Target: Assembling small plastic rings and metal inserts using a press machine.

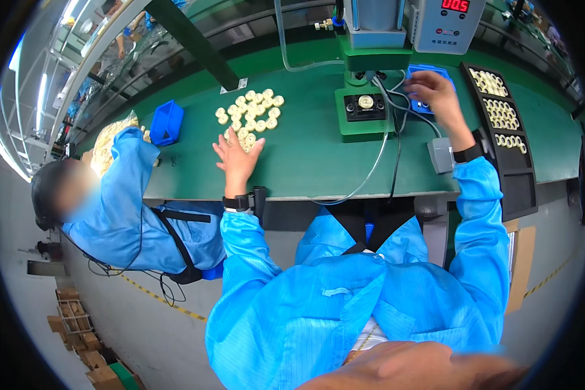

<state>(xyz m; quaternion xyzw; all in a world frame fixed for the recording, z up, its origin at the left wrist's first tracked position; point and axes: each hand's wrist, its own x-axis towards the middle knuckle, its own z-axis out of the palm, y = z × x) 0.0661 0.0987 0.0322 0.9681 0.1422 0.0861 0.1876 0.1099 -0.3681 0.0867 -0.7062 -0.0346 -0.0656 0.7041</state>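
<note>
Risk sits mainly at the small press (pixel 365 97) in the upper middle of the frame: a cream ring part (pixel 366 102) lies in its black fixture, and your right hand (pixel 435 91) rests with curled fingers on the blue control box (pixel 429 88) just right of it. A premature press could, I judge, catch a stray finger or a badly seated part. Your left hand (pixel 238 159) lies flat and spread wide on the green worktop (pixel 305 162), fingertips touching the near edge of the pile of cream rings (pixel 250 114); a careless sweep could scatter them. Neither hand grips anything.
</note>
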